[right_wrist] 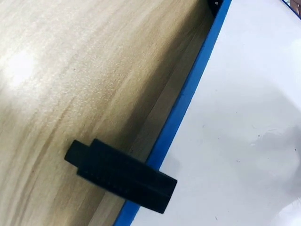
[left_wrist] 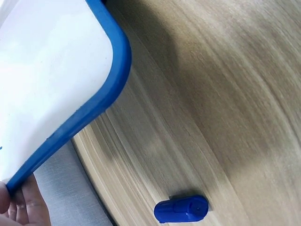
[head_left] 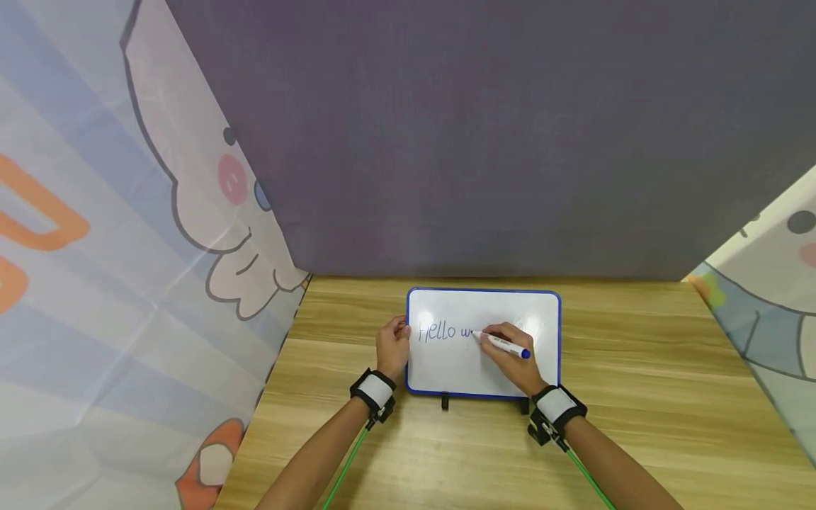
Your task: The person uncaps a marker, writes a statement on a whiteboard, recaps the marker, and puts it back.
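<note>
A small whiteboard [head_left: 446,372] with a blue frame stands propped on black feet, "Hello w" written on it in blue. My left hand [head_left: 392,347] grips its left edge, thumb at the front and fingers behind, as the left wrist view shows too. In my right hand [head_left: 521,370] is a white marker [head_left: 506,345] with a blue end, pinched between thumb and fingers. Its tip is at the end of the "w". A blue marker cap [left_wrist: 181,209] lies on the table beyond the board's left side.
The board stands on a wood-grain table [head_left: 637,368]. Black feet [right_wrist: 124,174] hold its lower edge. Behind rises a dark grey panel [head_left: 472,142], with cartoon-printed sheets [head_left: 95,319] at both sides. A green cord [head_left: 347,464] trails from each wrist strap.
</note>
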Available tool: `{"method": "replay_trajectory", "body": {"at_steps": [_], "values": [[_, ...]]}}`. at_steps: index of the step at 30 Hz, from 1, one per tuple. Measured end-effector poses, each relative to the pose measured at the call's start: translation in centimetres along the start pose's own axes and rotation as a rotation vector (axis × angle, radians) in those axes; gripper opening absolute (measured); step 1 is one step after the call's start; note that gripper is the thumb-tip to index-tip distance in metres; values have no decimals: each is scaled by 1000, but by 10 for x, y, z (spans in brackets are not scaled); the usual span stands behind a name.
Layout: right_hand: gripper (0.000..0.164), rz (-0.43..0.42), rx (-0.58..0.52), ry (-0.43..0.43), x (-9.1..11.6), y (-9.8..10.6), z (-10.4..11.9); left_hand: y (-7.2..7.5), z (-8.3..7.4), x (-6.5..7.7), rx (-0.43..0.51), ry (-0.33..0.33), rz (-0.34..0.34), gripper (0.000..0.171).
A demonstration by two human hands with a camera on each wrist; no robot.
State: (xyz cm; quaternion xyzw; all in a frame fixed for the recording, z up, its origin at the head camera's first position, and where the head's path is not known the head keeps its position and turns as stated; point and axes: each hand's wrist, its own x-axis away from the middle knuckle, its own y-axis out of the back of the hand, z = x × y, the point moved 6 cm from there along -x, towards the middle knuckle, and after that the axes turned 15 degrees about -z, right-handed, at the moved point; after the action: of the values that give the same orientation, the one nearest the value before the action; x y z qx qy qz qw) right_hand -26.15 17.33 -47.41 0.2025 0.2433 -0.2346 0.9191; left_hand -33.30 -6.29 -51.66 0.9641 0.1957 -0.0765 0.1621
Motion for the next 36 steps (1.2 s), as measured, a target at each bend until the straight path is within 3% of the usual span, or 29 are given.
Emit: {"method": "replay_trajectory", "body": {"at_steps": [15, 22, 29, 36], "values": [[10, 3, 22, 11, 3, 2, -3, 4, 2, 0, 0, -38, -4, 23], [11, 11, 13, -24, -1, 1, -4, 2, -2, -1, -10, -58, -5, 23], [10, -18, 3, 24, -4, 4, -2, 2, -5, -1, -22, -49, 0, 23], [10, -57, 15, 26, -3, 4, -25, 1, -4, -1, -17, -50, 1, 23]]}}
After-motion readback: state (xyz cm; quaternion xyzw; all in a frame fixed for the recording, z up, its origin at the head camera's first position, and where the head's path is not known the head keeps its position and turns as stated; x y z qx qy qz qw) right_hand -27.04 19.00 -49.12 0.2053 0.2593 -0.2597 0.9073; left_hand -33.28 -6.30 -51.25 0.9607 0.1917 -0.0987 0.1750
